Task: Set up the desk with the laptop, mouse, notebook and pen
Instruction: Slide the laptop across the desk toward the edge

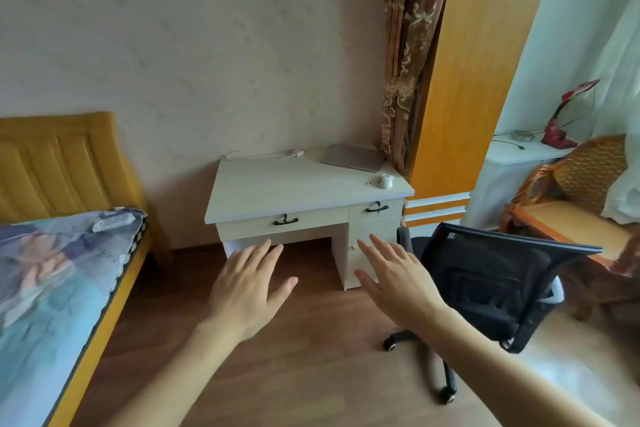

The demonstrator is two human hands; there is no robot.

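Single head-worn wide-angle view, standing height, facing forward and down: desk (304, 189) mid-frame at some distance, both forearms entering from bottom edge

No text, label, brand or number is legible anywhere

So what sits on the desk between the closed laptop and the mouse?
Nothing: in the head view the white desk top is bare between the closed laptop and the mouse, which lie close together at its right end.

Desk (277, 191) front stands open; chair (485, 284) crowds its right.
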